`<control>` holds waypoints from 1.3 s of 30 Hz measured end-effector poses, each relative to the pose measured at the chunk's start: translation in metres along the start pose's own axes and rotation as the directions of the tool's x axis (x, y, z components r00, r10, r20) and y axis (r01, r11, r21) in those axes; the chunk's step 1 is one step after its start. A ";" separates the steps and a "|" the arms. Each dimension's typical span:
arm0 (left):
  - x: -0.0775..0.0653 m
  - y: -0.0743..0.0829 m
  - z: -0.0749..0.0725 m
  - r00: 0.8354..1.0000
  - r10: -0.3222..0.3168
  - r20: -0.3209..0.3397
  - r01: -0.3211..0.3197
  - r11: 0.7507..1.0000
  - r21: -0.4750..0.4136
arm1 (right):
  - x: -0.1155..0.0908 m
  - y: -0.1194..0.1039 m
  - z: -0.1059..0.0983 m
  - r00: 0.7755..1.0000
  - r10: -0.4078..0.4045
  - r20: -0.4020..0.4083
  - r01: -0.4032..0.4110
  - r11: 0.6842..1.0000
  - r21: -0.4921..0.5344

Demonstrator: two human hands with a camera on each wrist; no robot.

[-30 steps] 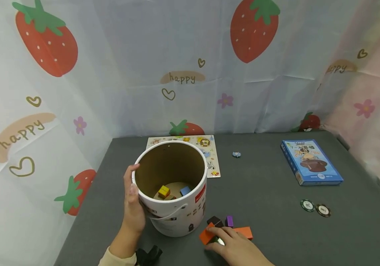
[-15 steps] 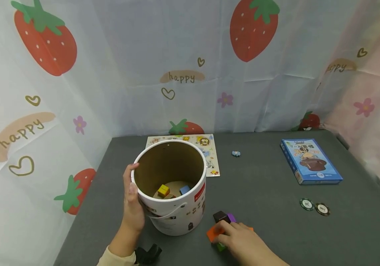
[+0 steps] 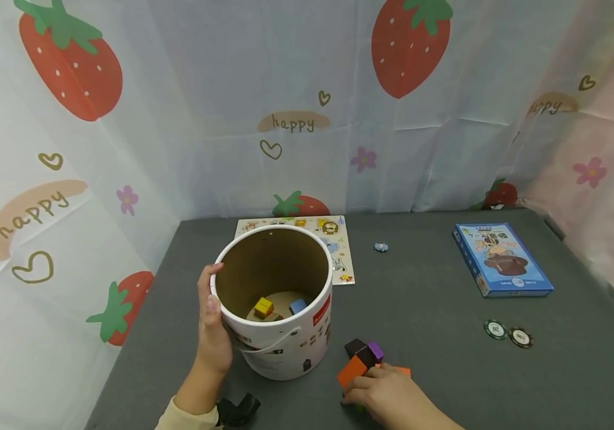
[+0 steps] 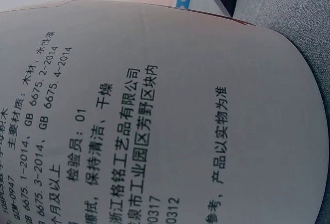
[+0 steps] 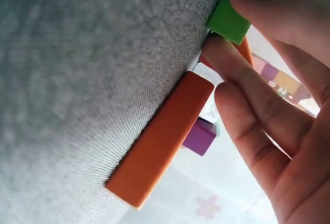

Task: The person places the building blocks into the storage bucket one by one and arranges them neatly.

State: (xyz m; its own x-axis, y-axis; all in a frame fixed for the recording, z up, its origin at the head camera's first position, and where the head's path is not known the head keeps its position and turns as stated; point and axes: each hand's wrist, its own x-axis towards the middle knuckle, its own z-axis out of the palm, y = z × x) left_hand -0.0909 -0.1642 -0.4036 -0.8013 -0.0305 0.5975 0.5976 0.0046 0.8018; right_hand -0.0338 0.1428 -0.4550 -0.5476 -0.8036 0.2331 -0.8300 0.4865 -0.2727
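A white bucket (image 3: 288,358) with a wire handle stands upright on the dark table. My left hand (image 3: 213,340) holds its left side, fingertips over the rim; the left wrist view shows only the bucket's printed wall (image 4: 170,105). Inside lie a yellow block (image 3: 264,307), a blue block (image 3: 298,306) and a brownish one. Right of the bucket, my right hand (image 3: 384,394) pinches a green block (image 5: 229,20) between thumb and fingers, low on the table. Around it are an orange block (image 3: 352,371), a black block (image 3: 359,351), a purple block (image 3: 375,351) and a long orange block (image 5: 162,139).
A board with animal pictures (image 3: 343,263) lies behind the bucket. A small blue-white piece (image 3: 381,247) is farther back. To the right are a blue box (image 3: 503,260) and two round chips, one green (image 3: 496,329), one black (image 3: 521,337). A black object (image 3: 239,411) sits by my left wrist.
My right hand has gone from the orange block to the green block. The orange block has shifted right, and the black and purple blocks have been nudged and turned. My left hand stays put.
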 end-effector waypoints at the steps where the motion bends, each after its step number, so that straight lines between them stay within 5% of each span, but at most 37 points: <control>1: 0.000 0.000 0.000 1.000 -0.001 0.001 0.001 1.000 -0.003 | 0.000 0.000 0.000 1.000 -0.006 -0.004 0.006 1.000 0.006; 9: 0.000 0.001 0.001 1.000 -0.014 0.013 0.014 1.000 -0.024 | 0.002 -0.010 -0.019 1.000 0.017 -0.004 -0.017 0.991 0.132; 15: 0.002 0.002 0.001 1.000 -0.019 0.017 0.019 0.999 -0.026 | 0.018 -0.019 -0.057 0.987 0.027 -0.157 0.007 0.976 0.216; 22: 0.003 0.003 0.000 0.999 -0.020 0.042 0.021 1.000 -0.013 | 0.042 -0.022 -0.094 0.893 0.018 -0.450 0.052 0.988 0.142; 27: 0.003 0.004 0.000 0.999 -0.021 0.039 0.021 1.000 -0.002 | 0.067 -0.019 -0.117 0.836 -0.019 -0.548 0.126 0.979 0.158; 31: 0.003 0.005 0.000 0.999 -0.028 0.033 0.028 1.000 -0.012 | 0.089 -0.013 -0.133 0.840 0.008 -0.542 0.119 0.973 0.199; 39: 0.001 0.004 -0.001 0.999 -0.039 0.017 0.039 0.999 -0.003 | 0.135 0.004 -0.139 0.904 0.027 -0.426 0.071 0.975 0.212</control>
State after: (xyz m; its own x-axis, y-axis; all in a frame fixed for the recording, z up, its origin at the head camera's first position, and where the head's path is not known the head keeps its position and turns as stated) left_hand -0.0892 -0.1653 -0.3995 -0.8241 -0.0133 0.5663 0.5664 0.0001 0.8242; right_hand -0.1256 0.0838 -0.2950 -0.5625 -0.5675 0.6013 -0.8254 0.3443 -0.4474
